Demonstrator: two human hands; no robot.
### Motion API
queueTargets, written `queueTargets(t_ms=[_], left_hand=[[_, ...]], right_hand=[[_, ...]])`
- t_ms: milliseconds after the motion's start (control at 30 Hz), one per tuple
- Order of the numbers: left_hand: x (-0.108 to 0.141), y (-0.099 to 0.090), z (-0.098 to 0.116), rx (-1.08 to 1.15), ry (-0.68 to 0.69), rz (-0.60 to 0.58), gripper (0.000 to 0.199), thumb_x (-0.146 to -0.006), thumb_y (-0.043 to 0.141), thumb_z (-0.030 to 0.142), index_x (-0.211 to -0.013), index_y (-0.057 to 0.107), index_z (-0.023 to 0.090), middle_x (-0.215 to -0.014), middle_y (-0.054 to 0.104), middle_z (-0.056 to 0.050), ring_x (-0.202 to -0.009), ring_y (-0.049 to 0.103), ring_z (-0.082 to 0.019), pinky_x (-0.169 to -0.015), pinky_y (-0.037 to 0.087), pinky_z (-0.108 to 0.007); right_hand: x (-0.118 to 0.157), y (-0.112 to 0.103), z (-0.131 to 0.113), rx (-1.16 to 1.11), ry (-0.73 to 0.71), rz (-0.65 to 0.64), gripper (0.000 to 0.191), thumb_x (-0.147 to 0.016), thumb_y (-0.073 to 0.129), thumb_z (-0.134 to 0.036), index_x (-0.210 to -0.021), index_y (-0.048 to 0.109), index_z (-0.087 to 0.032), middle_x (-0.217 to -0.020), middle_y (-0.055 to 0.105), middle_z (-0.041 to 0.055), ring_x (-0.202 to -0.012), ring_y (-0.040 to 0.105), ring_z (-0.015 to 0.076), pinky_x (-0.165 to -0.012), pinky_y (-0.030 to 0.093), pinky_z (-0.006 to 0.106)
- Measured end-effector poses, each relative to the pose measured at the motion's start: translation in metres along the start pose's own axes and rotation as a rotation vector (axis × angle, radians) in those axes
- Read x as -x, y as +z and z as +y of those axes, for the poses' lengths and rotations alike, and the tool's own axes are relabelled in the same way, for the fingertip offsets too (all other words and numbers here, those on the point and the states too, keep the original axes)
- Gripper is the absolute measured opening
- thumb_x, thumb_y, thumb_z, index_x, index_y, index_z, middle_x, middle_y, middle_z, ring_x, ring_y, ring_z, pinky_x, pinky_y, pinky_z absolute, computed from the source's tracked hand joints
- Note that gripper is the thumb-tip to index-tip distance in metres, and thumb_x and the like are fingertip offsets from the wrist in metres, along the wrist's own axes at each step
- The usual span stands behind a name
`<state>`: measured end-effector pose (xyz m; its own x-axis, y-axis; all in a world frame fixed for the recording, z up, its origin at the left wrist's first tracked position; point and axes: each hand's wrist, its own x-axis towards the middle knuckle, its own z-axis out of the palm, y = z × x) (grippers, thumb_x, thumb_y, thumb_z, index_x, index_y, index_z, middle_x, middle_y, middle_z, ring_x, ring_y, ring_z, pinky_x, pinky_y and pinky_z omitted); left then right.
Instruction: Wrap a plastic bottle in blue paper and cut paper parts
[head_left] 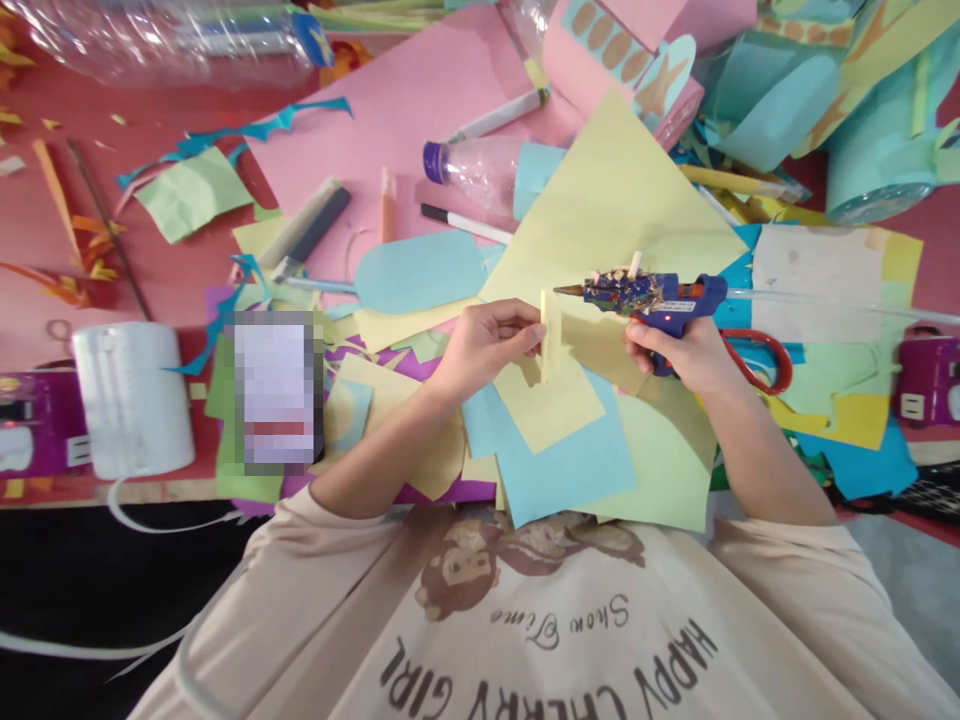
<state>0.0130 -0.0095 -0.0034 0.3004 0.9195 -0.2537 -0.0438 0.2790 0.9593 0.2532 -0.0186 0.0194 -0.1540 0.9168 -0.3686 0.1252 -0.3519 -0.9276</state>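
Observation:
Between the thumb and fingers of my left hand (499,345) is a narrow yellow paper strip (551,340), folded and held upright. My right hand (675,350) is wrapped round the handle of a blue hot glue gun (679,300), its small red light lit. The gun's metal nozzle points left, close to the top of the strip; I cannot tell whether they touch. A clear glue stick (795,297) runs out of the gun's back. Beneath my hands lie a large pale yellow sheet (622,190) and a light blue sheet (562,470).
A bottle with a purple cap (480,170), a black-capped pen (465,222) and markers (315,225) lie beyond my hands. Red-handled scissors (776,365) sit right of my right hand. A phone (277,390) and a white device (133,400) with a cable are at left.

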Motion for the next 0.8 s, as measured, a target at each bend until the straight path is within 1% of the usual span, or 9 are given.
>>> queueTargets(t_ms=[167,400,567,800], left_hand=[[-0.0001,0.0021,0.0021,-0.017,-0.023,0.011,0.014,-0.071,0.072,0.027,-0.074,0.067,0.015,-0.068,0.066,0.001,-0.057,0.062,-0.006,-0.058,0.053,-0.017],[0.0001,0.003,0.0044,-0.038,-0.023,0.026,0.014,-0.071,0.071,0.028,-0.072,0.066,0.015,-0.067,0.065,0.001,-0.056,0.061,-0.006,-0.057,0.052,-0.017],[-0.0005,0.0023,0.0041,-0.034,-0.016,0.032,0.013,-0.07,0.072,0.026,-0.073,0.067,0.015,-0.068,0.066,0.001,-0.057,0.061,-0.007,-0.058,0.053,-0.018],[-0.0017,0.0004,0.0016,-0.047,0.001,0.045,0.013,-0.072,0.072,0.027,-0.073,0.067,0.015,-0.068,0.065,0.001,-0.058,0.062,-0.007,-0.059,0.053,-0.017]], right_hand=[[0.0004,0.0012,-0.0016,0.032,0.001,0.007,0.03,-0.07,0.078,-0.038,-0.062,0.058,-0.018,-0.054,0.058,-0.0022,-0.039,0.05,0.0067,-0.039,0.042,0.022],[-0.0002,0.0003,0.0027,0.054,0.006,0.019,0.028,-0.071,0.076,-0.035,-0.061,0.057,-0.018,-0.052,0.057,-0.0027,-0.038,0.05,0.0066,-0.038,0.041,0.021],[0.0,-0.0011,0.0036,0.07,-0.002,0.005,0.024,-0.074,0.073,-0.031,-0.063,0.057,-0.018,-0.053,0.057,-0.004,-0.038,0.051,0.0057,-0.039,0.042,0.02],[0.0,-0.0003,0.0055,0.091,0.025,-0.024,0.026,-0.074,0.074,-0.035,-0.065,0.057,-0.018,-0.052,0.056,-0.0042,-0.04,0.05,0.006,-0.041,0.044,0.02]])
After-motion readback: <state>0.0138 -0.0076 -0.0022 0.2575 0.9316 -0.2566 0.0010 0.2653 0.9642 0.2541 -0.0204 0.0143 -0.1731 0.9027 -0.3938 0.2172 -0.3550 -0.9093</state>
